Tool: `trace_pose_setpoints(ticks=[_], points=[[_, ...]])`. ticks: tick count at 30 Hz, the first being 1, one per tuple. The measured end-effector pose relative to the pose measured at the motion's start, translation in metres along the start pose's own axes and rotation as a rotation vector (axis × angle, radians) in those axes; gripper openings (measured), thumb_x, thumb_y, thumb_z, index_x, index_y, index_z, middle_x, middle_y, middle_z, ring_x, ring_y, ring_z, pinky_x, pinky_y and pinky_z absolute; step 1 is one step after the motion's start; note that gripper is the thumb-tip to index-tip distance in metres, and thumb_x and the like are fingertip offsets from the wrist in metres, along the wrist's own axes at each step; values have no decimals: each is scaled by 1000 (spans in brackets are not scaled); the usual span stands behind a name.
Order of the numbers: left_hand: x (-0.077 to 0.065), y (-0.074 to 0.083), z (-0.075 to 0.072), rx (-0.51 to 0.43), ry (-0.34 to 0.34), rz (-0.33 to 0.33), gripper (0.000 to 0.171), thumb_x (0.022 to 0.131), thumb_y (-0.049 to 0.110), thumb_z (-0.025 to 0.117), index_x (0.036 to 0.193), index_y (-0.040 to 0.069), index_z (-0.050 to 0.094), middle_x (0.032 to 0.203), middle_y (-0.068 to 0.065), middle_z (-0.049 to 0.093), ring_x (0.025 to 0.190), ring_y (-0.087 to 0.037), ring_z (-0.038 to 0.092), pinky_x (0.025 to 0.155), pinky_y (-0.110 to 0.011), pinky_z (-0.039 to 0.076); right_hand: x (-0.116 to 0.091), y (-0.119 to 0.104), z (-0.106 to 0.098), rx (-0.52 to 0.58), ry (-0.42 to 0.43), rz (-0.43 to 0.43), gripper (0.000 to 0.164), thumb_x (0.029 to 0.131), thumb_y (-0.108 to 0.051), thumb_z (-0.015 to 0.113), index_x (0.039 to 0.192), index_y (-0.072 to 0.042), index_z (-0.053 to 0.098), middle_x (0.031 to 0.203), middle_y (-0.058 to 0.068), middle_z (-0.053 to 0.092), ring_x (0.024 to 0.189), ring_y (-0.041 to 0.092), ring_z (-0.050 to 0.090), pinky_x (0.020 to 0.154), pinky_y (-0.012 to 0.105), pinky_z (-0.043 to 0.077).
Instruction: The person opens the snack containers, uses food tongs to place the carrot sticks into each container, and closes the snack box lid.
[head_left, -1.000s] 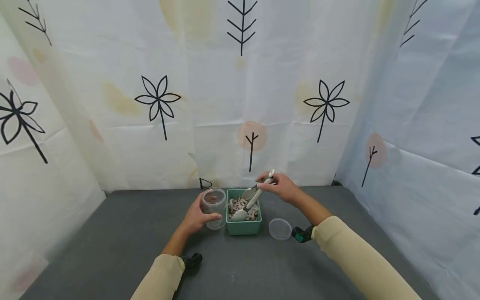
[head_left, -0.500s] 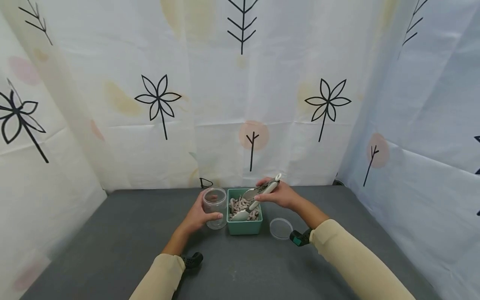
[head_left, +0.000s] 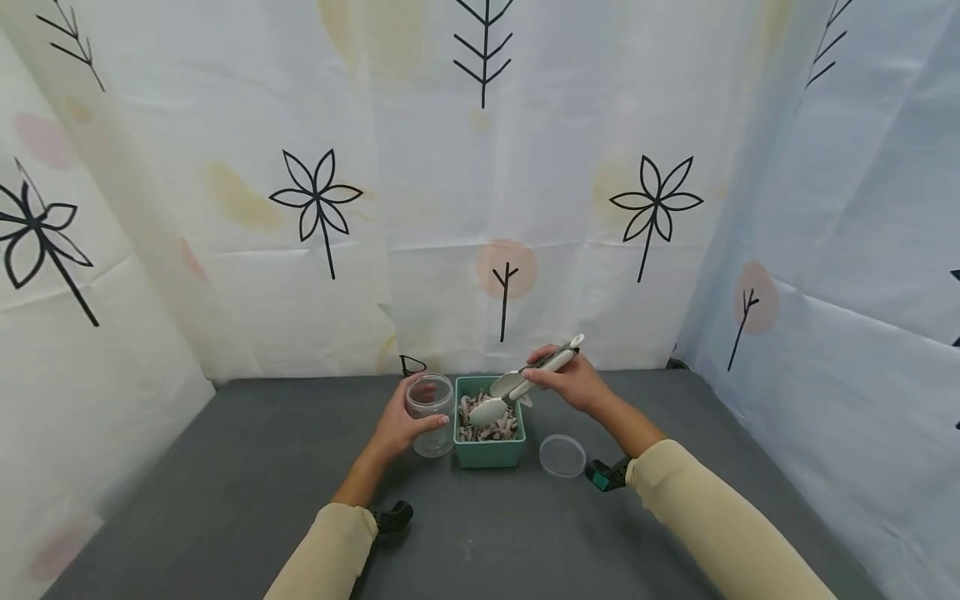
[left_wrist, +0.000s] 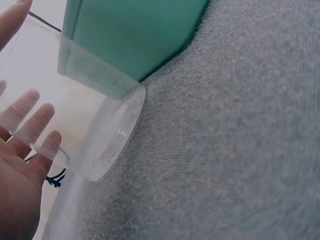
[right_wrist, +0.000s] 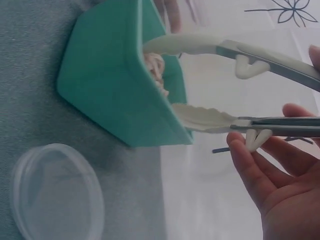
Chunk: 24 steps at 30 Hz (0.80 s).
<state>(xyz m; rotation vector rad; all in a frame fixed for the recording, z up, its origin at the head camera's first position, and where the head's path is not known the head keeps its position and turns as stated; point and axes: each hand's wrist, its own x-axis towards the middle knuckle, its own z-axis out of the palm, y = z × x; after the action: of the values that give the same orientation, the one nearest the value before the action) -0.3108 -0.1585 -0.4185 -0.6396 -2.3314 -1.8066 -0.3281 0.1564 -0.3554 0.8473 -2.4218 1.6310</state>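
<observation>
My left hand [head_left: 400, 423] holds a clear, see-through jar [head_left: 431, 429] upright on the table, thumb on the near side and fingers behind it. Right beside the jar is a green rectangular bin [head_left: 490, 454], partly filled with pale pinkish-grey strip-like pieces [head_left: 487, 429]. White-and-grey tongs [head_left: 546, 373] are in my right hand [head_left: 573, 383], gripped along their arms. Their two scalloped heads are spread apart over the bin's opening. In the right wrist view the tong heads [right_wrist: 205, 118] reach just inside the bin's rim, and nothing shows between them.
A round clear lid [head_left: 562, 456] lies on the dark grey table [head_left: 465, 542], right of the bin. Behind the table hangs a white patterned curtain [head_left: 450, 308], with more curtain on both sides. Each wrist wears a dark camera strap.
The right hand has drawn the tongs up and to the right, lifting their heads off the pieces. The left hand still holds the jar in nearly the same place.
</observation>
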Motion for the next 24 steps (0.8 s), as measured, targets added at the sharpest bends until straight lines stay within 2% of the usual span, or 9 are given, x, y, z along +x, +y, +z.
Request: trace_pose_setpoints(ticks=[3, 7, 10, 15, 20, 24], points=[[-1, 2, 0, 19, -9, -10, 83, 81, 3, 78, 148, -3, 28, 136, -33, 46, 125, -50, 43, 94, -61, 39, -2, 3, 1, 13, 7, -18, 25, 92, -9, 68, 108, 9, 63, 102, 19, 64, 86, 27, 66, 76, 48, 53], [-1, 2, 0, 36, -7, -4, 83, 81, 5, 79, 147, -3, 29, 134, -31, 49, 124, -49, 45, 94, -59, 40, -4, 0, 3, -9, 7, 3, 25, 90, -11, 70, 108, 7, 64, 99, 16, 64, 83, 27, 64, 73, 39, 53], [-1, 2, 0, 34, -1, 2, 83, 81, 5, 79, 146, -5, 29, 133, -31, 49, 123, -49, 45, 93, -60, 40, -4, -5, 6, -72, 21, 45, 28, 88, -16, 73, 107, 3, 65, 95, 11, 65, 79, 23, 62, 70, 35, 50], [-1, 2, -1, 30, -2, 6, 83, 81, 4, 79, 147, -6, 28, 134, -32, 48, 123, -49, 45, 94, -61, 38, -2, -5, 15, -172, 58, 86, 29, 87, -24, 75, 105, -2, 67, 90, 6, 66, 71, 17, 56, 65, 34, 45], [-2, 2, -1, 55, -7, -10, 84, 81, 7, 80, 147, -3, 30, 134, -29, 49, 123, -45, 47, 94, -59, 40, -5, -5, 20, -113, 97, 82, 22, 87, -14, 74, 102, 1, 68, 88, 7, 66, 71, 16, 56, 67, 39, 47], [-2, 2, 0, 63, 4, -9, 84, 80, 7, 81, 147, -1, 31, 133, -28, 51, 122, -43, 49, 93, -58, 41, -11, -19, 21, -54, 106, 59, 17, 88, -6, 71, 99, 6, 67, 88, 12, 67, 75, 26, 62, 71, 48, 50]])
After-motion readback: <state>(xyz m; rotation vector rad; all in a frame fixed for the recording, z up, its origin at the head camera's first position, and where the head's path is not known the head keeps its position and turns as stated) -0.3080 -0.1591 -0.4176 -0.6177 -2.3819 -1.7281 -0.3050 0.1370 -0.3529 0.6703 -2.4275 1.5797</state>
